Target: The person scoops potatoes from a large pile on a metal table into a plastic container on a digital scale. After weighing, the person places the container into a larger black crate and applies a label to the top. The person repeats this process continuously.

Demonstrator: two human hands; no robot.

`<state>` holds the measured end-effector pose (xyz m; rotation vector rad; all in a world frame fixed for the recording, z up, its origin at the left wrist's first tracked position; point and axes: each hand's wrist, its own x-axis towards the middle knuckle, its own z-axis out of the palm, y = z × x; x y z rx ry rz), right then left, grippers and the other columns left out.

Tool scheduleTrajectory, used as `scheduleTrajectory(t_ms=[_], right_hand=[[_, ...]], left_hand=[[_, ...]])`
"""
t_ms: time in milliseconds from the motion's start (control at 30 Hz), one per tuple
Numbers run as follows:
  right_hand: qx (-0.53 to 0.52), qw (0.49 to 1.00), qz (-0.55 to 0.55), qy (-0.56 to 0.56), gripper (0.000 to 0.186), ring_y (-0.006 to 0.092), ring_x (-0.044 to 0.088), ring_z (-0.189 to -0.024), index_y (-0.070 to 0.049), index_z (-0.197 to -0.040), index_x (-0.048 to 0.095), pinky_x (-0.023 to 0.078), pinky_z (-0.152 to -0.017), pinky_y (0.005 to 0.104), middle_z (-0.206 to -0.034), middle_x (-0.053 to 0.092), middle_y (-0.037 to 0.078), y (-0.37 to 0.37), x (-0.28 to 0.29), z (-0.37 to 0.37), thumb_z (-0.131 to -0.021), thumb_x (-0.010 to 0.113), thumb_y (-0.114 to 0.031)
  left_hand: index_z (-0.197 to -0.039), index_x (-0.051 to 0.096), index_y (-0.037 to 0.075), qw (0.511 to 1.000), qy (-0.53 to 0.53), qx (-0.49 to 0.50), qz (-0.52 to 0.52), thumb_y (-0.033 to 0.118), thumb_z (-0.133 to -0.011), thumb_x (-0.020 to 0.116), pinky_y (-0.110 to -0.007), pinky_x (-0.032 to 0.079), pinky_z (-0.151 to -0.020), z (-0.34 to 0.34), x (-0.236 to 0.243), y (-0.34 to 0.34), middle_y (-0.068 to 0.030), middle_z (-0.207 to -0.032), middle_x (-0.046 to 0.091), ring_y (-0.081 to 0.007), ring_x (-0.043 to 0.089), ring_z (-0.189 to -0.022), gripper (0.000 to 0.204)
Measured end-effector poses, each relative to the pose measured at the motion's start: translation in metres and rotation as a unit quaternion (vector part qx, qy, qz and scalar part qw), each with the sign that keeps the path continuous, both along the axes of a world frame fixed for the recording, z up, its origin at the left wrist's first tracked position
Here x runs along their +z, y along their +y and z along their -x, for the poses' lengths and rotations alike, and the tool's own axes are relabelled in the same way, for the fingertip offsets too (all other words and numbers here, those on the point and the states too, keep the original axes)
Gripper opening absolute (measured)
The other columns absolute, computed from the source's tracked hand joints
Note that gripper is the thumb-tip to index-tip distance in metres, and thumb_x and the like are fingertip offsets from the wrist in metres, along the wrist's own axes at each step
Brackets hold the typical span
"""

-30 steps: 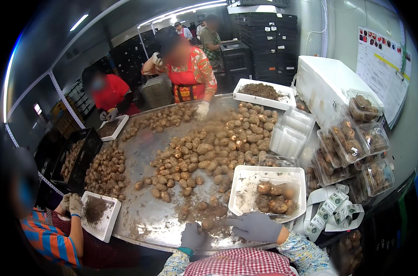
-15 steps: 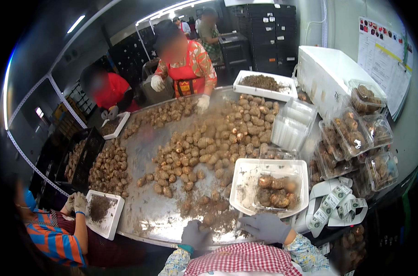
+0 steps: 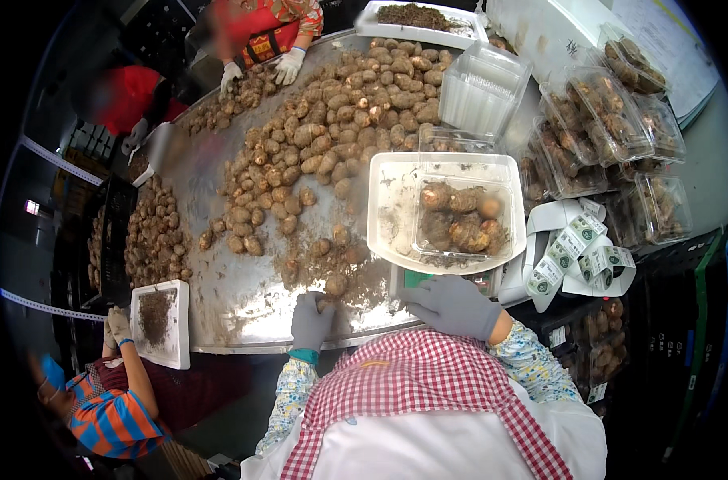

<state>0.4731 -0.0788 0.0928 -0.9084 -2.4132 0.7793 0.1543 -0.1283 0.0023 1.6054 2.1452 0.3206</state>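
My left hand (image 3: pixel 311 322), in a grey glove, is at the near edge of the steel table (image 3: pixel 208 316), its fingers curled at a small brown lump, mostly hidden. A loose taro corm (image 3: pixel 336 284) lies just beyond it. My right hand (image 3: pixel 458 309), also gloved, is open with index finger stretched out, at a scale (image 3: pixel 417 279) below a white tray (image 3: pixel 389 204). On that tray a clear plastic box (image 3: pixel 494 188) holds several corms (image 3: pixel 465 202).
Piled corms (image 3: pixel 316 144) cover the table's far part. Right are empty boxes (image 3: pixel 484 88), filled boxes (image 3: pixel 588 120) and label strips (image 3: pixel 572 248). Co-workers' gloved hands (image 3: pixel 290 68) are at the far edge; another worker (image 3: pixel 116 416) stands left by a dirt-filled tray (image 3: pixel 162 320).
The view has tilted down, so the table sits higher in the picture and more of my apron shows. The far co-worker's raised hand has come down to the corms.
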Motion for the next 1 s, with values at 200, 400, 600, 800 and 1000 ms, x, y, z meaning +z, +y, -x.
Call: scheduleTrajectory(t_ms=[200,400,600,800,1000], right_hand=[[0.024,0.993,0.046,-0.104,0.019,0.0299,0.064,-0.084,-0.007,-0.093,0.065,0.051,-0.073,0.0413,-0.087,0.063,0.01,-0.015,-0.022,-0.015,-0.089,0.059,-0.024],[-0.019,0.986,0.013,-0.165,0.021,0.0281,0.064,-0.087,-0.008,-0.096,0.067,0.051,-0.075,0.0393,-0.089,0.064,0.009,-0.03,-0.042,-0.035,-0.087,0.061,-0.026],[-0.045,0.985,0.003,-0.168,0.019,0.0283,0.065,-0.083,-0.008,-0.09,0.066,0.052,-0.074,0.0403,-0.085,0.065,0.009,-0.035,-0.044,-0.032,-0.087,0.059,-0.025],[-0.106,0.981,-0.112,-0.114,0.014,0.0275,0.064,-0.075,-0.009,-0.09,0.067,0.05,-0.066,0.0391,-0.08,0.065,0.007,-0.026,0.005,-0.04,-0.085,0.063,-0.022],[-0.348,0.923,-0.165,0.013,0.011,0.029,0.064,-0.077,-0.007,-0.094,0.068,0.05,-0.067,0.0401,-0.082,0.067,0.009,0.009,0.045,-0.058,-0.084,0.067,-0.011]], left_hand=[[-0.108,0.064,0.004,0.999,-0.017,0.02,-0.034,0.026,-0.089,0.064,-0.043,0.051,-0.083,0.003,-0.004,-0.004,-0.0177,-0.106,0.062,-0.0359,0.064,-0.094,0.029],[-0.109,0.064,0.004,0.998,-0.035,0.015,-0.049,0.026,-0.091,0.061,-0.043,0.05,-0.083,0.009,-0.011,-0.006,-0.0175,-0.105,0.061,-0.0358,0.063,-0.095,0.028],[-0.111,0.063,0.005,1.0,-0.01,-0.009,-0.025,0.029,-0.087,0.065,-0.044,0.05,-0.083,0.008,-0.013,-0.006,-0.0179,-0.108,0.062,-0.0371,0.063,-0.096,0.034],[-0.115,0.063,0.005,1.0,0.013,-0.022,-0.005,0.03,-0.085,0.068,-0.045,0.05,-0.084,0.01,-0.014,-0.004,-0.0192,-0.11,0.062,-0.0377,0.063,-0.098,0.039],[-0.117,0.061,0.0,0.984,-0.139,0.056,-0.093,0.026,-0.088,0.065,-0.042,0.052,-0.081,0.013,0.008,0.011,-0.0196,-0.109,0.062,-0.0371,0.063,-0.095,0.039]])
